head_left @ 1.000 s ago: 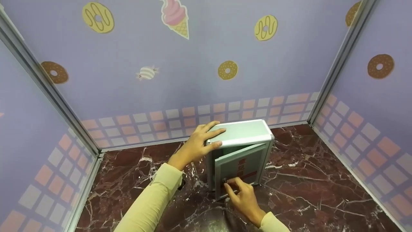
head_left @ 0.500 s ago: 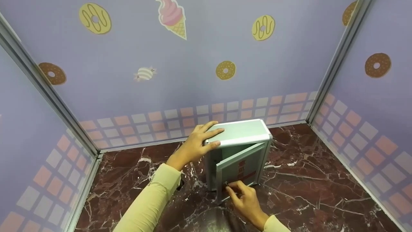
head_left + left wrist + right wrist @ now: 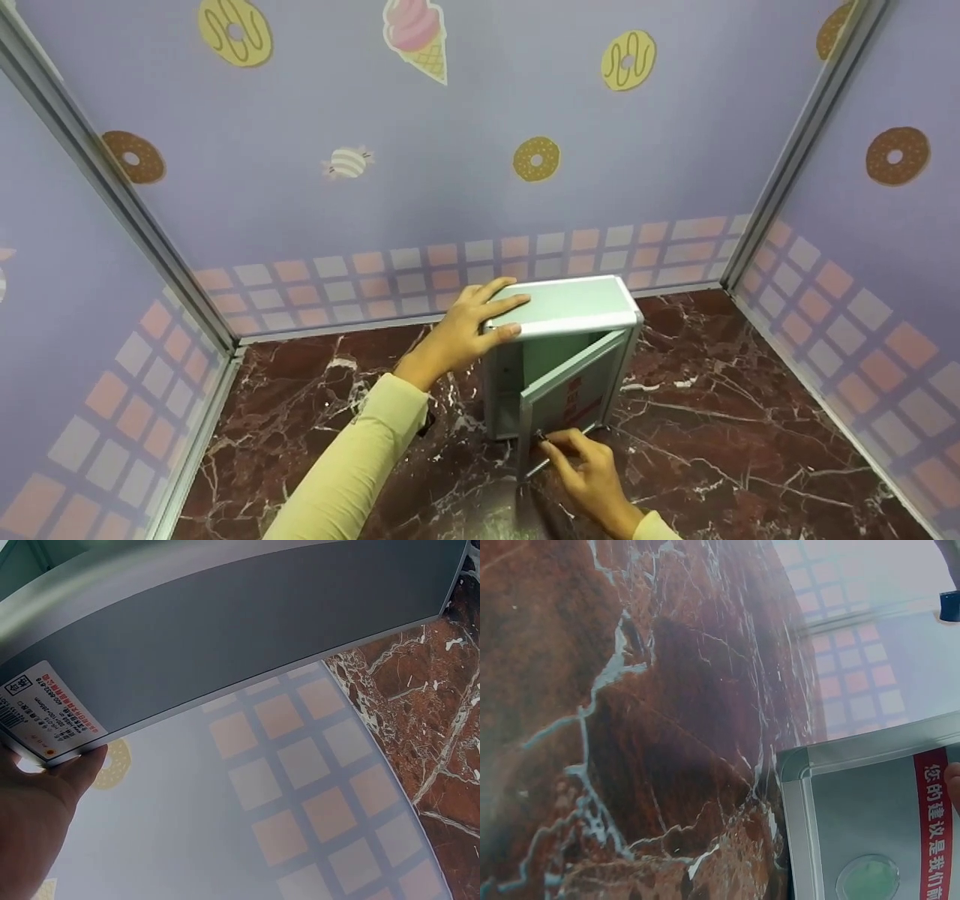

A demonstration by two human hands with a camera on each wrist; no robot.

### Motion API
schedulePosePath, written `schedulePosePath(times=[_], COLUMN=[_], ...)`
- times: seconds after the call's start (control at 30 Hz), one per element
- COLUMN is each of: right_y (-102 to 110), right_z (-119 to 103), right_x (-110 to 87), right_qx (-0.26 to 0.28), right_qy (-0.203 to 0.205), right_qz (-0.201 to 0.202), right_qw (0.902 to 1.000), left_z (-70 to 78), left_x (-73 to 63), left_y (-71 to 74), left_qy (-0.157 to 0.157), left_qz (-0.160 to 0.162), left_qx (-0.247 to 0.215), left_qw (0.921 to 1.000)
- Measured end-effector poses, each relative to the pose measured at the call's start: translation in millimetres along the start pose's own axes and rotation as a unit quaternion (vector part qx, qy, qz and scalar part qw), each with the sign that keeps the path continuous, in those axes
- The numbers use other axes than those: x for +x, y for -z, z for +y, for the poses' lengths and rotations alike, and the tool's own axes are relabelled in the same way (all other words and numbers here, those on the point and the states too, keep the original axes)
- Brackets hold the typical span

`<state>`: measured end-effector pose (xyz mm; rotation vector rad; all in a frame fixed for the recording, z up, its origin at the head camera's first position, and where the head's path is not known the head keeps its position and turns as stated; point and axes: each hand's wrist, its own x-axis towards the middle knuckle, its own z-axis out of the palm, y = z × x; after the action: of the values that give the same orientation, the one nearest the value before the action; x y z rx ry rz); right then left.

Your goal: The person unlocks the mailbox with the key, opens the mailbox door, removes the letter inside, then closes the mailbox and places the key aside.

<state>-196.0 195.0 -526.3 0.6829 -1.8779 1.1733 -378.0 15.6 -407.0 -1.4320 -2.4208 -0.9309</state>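
An upright silver metal box (image 3: 577, 300) with a pale green top stands on the marble surface. Its framed door (image 3: 574, 397), bearing red characters, is ajar at the left and shows a pale green interior. My left hand (image 3: 472, 326) grips the box's top left corner, fingers over the top and thumb at the front rim. In the left wrist view it holds the corner beside a white label (image 3: 52, 709). My right hand (image 3: 589, 469) pinches a small dark key-like piece (image 3: 540, 435) on the door's free edge; its exact kind is mostly hidden by the fingers.
Dark red marble (image 3: 720, 420) with white veins lies around the box. A purple back wall (image 3: 450, 187) printed with sweets rises just behind it. Side walls with metal corner posts (image 3: 795, 157) enclose left and right.
The door has swung further out toward me, widening the gap at its left. My right hand has moved with it, down and slightly right. The left hand stays on the top corner.
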Motion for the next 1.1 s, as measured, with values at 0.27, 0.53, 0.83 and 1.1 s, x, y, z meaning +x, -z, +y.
schedulePosePath(times=[0.27,0.53,0.83,1.1], right_y=[8,15,23,32], right_z=[-2,-3,-4,-1], right_x=[-6.2,-10.9,-14.3,-19.0], right_qx=[0.014,0.031,0.042,0.060], right_qy=[-0.007,-0.005,-0.013,-0.012], right_qz=[0.002,0.003,-0.004,-0.018], right_qw=[0.9999,0.9995,0.9990,0.9980], left_z=[-1.5,-1.2,-0.7,-0.2], left_x=[1.7,0.8,-0.5,1.0], left_y=[-0.4,-0.9,-0.5,-0.2], left_qy=[-0.006,-0.003,-0.001,-0.007], left_qz=[0.007,0.001,0.004,0.006], left_qx=[0.006,0.007,0.003,0.005], left_qw=[0.9999,1.0000,1.0000,0.9999])
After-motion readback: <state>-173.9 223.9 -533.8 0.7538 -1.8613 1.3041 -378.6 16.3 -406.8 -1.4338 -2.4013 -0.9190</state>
